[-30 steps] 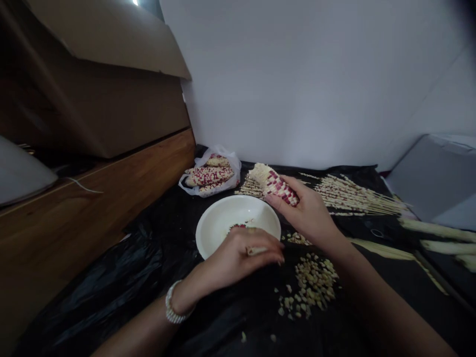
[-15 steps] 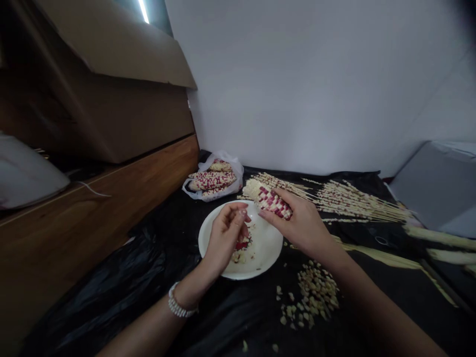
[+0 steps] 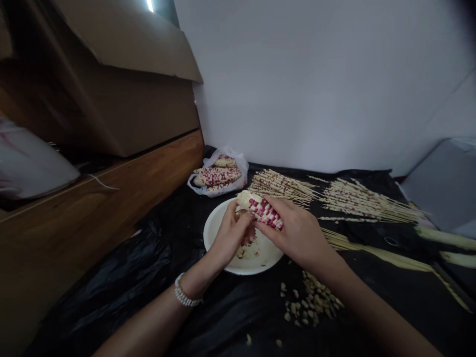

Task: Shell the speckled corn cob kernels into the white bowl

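My right hand [image 3: 293, 223] is wrapped round a corn cob [image 3: 265, 211] with red and cream kernels; its bare, pale end points to the upper left. Against the cob's left underside, my left hand [image 3: 234, 230] has its fingers curled, with the thumb near the kernels. Whether those fingers grip the cob or a loose kernel is too small to tell. Below both hands is a white bowl [image 3: 266, 260] holding some loose red and cream kernels.
Behind the bowl, a plastic bag [image 3: 244, 166] holds several cobs. Kernel-covered sticks [image 3: 349, 198] lie back right, with bare sticks [image 3: 338, 240] nearer. Loose kernels [image 3: 316, 300] are scattered on black sheeting [image 3: 148, 282]. A cardboard box [image 3: 148, 106] stands left.
My left hand has come up against the cob, closing the gap between them. The cob sits slightly lower relative to the bowl. The whole view has shifted a little.
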The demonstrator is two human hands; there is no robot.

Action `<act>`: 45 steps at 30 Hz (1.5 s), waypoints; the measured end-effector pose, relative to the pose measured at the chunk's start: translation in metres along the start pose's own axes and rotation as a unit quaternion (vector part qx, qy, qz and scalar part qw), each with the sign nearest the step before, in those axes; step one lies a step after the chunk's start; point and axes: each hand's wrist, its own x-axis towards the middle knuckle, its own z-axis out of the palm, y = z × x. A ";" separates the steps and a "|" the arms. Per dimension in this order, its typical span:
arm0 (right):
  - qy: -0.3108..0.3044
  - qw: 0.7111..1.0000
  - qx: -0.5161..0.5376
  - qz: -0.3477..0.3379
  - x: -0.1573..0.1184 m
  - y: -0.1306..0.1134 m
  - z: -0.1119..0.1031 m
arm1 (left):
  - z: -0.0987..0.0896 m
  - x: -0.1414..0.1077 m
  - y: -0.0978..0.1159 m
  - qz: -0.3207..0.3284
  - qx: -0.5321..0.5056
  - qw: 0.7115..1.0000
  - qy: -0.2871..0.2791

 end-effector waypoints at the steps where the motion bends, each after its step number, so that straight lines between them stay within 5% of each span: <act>1: 0.001 1.000 -0.020 -0.001 -0.001 -0.002 0.002 | 0.000 -0.001 0.000 0.001 0.008 1.000 0.012; 9: -0.015 1.000 -0.006 0.011 -0.005 -0.013 0.009 | 0.005 0.003 -0.006 0.027 -0.003 0.995 0.092; 17: -0.010 0.998 0.061 0.020 0.003 0.002 0.003 | 0.002 0.001 0.010 -0.040 -0.149 0.987 -0.042; 36: 0.002 0.991 -0.131 -0.031 -0.005 -0.010 0.004 | -0.003 0.002 -0.007 -0.023 -0.055 0.998 0.003; 45: -0.028 0.979 -0.194 -0.046 -0.008 -0.019 0.014 | -0.002 0.003 -0.003 -0.068 -0.089 0.994 0.015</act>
